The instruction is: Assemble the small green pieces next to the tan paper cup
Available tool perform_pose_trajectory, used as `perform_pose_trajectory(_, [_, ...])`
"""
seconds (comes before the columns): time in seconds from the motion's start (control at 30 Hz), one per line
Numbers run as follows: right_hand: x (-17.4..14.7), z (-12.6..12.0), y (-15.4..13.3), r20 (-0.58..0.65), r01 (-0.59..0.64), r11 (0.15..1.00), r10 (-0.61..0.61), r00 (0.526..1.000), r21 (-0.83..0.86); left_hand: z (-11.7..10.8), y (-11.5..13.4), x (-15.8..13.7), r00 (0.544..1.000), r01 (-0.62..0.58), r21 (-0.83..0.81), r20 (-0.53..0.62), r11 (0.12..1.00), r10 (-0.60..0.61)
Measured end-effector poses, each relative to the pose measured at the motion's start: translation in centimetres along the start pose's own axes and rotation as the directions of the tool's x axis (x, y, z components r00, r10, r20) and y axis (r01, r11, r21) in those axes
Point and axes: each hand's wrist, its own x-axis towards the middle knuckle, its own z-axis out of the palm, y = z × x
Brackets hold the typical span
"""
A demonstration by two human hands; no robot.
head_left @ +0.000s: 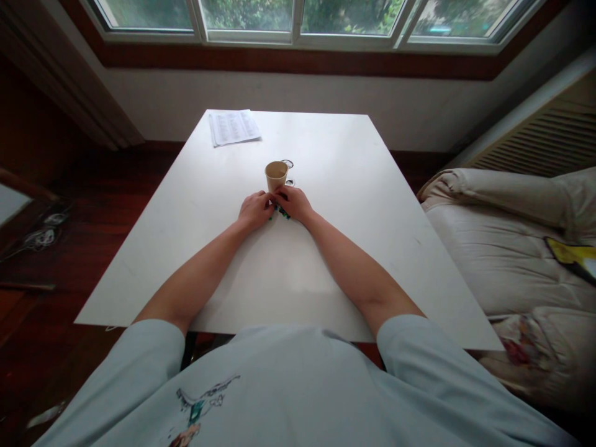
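Observation:
A tan cup (274, 179) stands upright on the white table (298, 267). Just in front of it, my left hand (256, 209) and my right hand (296, 202) meet at the fingertips. Both hands are closed, thumb and fingers pinched together; whatever they hold is too small to make out. Small dark and green pieces (284, 213), perhaps beads, lie on the tabletop beneath my fingers, partly covered by them. Behind the cup's right side a thin dark loop (288, 163) is visible. Another small dark-and-clear item (290, 183) sits right of the cup.
Printed papers (235, 127) lie at the table's far left corner. To the right is a cream sofa (507, 248) with a yellow and black item (575, 254) on it. A window (298, 22) spans the far wall. Cables (44, 236) rest at the left.

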Motion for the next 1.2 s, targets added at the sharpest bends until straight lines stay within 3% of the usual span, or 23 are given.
perform_pose_trajectory(1.2, [-0.2, -0.7, -1.2, -0.004, -0.026, 0.999, 0.026, 1.000, 0.026, -0.3, 0.4, -0.1, 1.000, 0.030, -0.038, 0.006, 0.999, -0.030])
